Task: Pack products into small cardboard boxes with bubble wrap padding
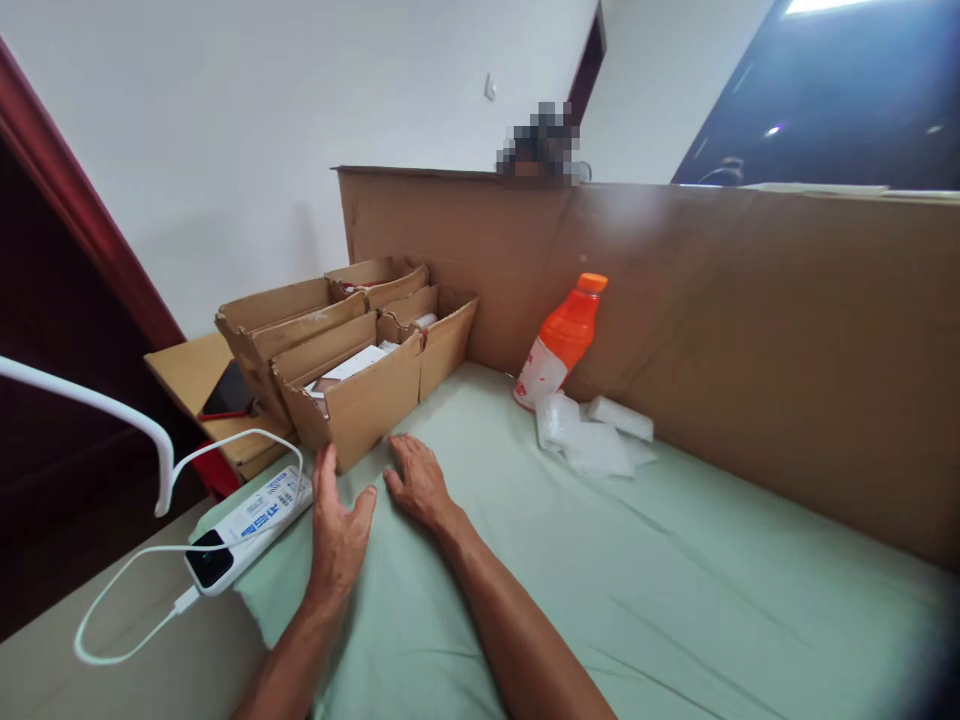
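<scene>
Two bare hands are at the near left of the pale green cloth (540, 590) over the bench (172, 650), and neither holds anything. The left hand (339, 530) is wide between thumb and fingers, its fingertips at the near corner of the right cardboard box (379, 405); whether they touch it, I cannot tell. The right hand (420, 485) lies palm down, thumb apart from its loosely bent fingers, just beside that box.

Left of the left hand, a white power bank (259, 520) lies with its long axis from near left to far right, dark display at the near end, where a white cable (109, 661) plugs in.

Beyond the hands, the right cardboard box is at the left of the cloth, alongside a left cardboard box (296, 325). Both open upward, and their long axes run from near left to far right. White cards (360, 362) already lie in the right box's near compartment, and a whitish item in its far one. With both hands bare, neither box is being lifted, as I judge it; how much is done or left, I cannot say.

Farther right, clear plastic wrap (600, 447) lies loose outside the boxes, just beside an orange bottle (566, 335), cap up. Behind stands a cardboard partition (750, 330), with a person's blurred head (536, 150) beyond.
</scene>
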{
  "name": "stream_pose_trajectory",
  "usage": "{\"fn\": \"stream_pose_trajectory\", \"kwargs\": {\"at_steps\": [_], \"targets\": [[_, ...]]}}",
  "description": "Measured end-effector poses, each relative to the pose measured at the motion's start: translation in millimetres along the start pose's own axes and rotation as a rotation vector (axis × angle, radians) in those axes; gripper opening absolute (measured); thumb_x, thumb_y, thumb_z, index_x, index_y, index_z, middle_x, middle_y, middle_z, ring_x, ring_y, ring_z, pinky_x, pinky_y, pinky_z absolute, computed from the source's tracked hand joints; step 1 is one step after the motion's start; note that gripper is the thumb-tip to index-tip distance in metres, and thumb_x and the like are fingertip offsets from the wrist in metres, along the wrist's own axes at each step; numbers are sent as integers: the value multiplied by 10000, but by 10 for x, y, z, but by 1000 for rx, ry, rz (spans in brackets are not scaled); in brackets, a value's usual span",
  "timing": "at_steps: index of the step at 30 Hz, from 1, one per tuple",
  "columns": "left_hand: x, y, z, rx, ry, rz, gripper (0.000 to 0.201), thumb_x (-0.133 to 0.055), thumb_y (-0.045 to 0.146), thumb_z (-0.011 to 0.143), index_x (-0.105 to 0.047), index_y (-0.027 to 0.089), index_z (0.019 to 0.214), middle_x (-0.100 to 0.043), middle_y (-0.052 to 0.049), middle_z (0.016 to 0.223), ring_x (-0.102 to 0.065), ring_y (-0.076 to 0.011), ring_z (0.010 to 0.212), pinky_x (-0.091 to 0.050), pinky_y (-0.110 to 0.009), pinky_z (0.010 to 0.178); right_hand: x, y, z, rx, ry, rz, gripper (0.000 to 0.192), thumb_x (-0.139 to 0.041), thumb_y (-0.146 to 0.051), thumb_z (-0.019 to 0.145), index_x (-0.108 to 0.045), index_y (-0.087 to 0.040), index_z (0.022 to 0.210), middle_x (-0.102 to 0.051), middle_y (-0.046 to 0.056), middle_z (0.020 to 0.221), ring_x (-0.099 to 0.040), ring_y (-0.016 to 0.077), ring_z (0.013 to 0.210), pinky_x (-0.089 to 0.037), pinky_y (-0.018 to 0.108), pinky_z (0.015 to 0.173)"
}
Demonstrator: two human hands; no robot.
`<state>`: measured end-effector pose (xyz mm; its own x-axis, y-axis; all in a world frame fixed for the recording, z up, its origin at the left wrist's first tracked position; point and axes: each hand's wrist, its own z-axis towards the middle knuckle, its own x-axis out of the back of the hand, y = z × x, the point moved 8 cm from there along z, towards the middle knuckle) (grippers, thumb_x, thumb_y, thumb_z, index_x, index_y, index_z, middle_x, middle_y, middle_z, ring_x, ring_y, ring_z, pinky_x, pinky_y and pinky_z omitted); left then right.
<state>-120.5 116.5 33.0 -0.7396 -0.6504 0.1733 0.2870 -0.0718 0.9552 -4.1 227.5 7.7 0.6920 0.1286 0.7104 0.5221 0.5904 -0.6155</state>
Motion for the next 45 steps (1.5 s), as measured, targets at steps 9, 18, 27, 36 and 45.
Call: {"fn": "stream_pose_trajectory", "kwargs": {"at_steps": [9, 18, 27, 36, 45], "targets": [[-141, -240, -519, 128, -222, -25, 599, -633, 445, 770, -561, 192, 1307, -566, -148, 1390, -540, -335, 1285, -389, -527, 1116, 250, -102, -489, -114, 131, 20, 181, -533, -78, 786, -633, -205, 868, -724, 61, 985, -637, 195, 958, -465, 337, 941], [-795, 305, -1134, -62, -731, 136, 530, -558, 516, 762, -673, 186, 1160, -683, -132, 1204, -660, -306, 1076, -576, -397, 766, 1284, 215, -1908, -267, 252, 99, 201, -487, -64, 769, -616, -212, 810, -719, 14, 870, -658, 153, 811, -509, 263, 798], [-1842, 693, -2042, -564, -1087, 196, 532, -490, 544, 816, -693, 185, 1152, -664, -135, 1285, -605, -316, 1205, -568, -457, 904, 1775, 165, -3212, -412, 326, -71, 194, -506, -74, 752, -611, -211, 841, -707, 22, 891, -635, 180, 876, -474, 314, 885], [-2238, 500, -2400, -887, -1036, 256, 459, -394, 483, 922, -705, 188, 1088, -687, -155, 1252, -592, -343, 1226, -439, -557, 1065, 2193, 166, -3297, -433, 372, -303, 206, -568, -92, 779, -672, -237, 882, -759, -4, 973, -673, 178, 945, -473, 309, 902], [-2073, 665, -2626, -1037, -1048, 353, 387, -519, 394, 901, -675, 223, 1211, -624, -145, 1368, -532, -322, 1307, -402, -530, 1096, 4531, -307, -5395, -703, 848, -1101, 443, -545, -300, 841, -601, -171, 1261, -603, 204, 1356, -514, 375, 1310, -370, 581, 1017]]}}
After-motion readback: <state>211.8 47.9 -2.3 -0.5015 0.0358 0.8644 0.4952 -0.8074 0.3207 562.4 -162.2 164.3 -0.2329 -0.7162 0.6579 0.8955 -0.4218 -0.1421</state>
